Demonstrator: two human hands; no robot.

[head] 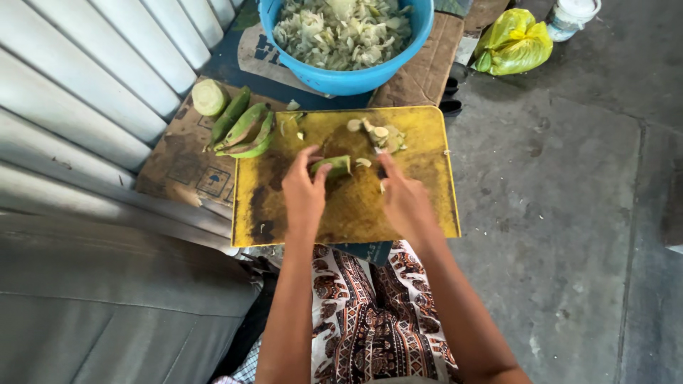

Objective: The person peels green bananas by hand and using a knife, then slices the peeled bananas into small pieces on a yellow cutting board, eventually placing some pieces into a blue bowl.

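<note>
Left hand (304,190) clamped on green banana piece (332,166), pinned near the middle of yellow board (427,206). Right hand (402,199) closed, thumb side toward the piece; whether a knife is held cannot be told. Cut slices (380,135) heaped at board's far edge. Whole green bananas (245,129) just off board's far left corner, on cardboard (178,167). Blue bowl (356,80) of chopped pieces beyond far edge. Yellow bag (514,41) on floor, well apart.

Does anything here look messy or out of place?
Mostly tidy. The yellow cutting board is darkly stained, and small cut scraps lie loose near its far edge. The blue bowl has not spilled.
</note>
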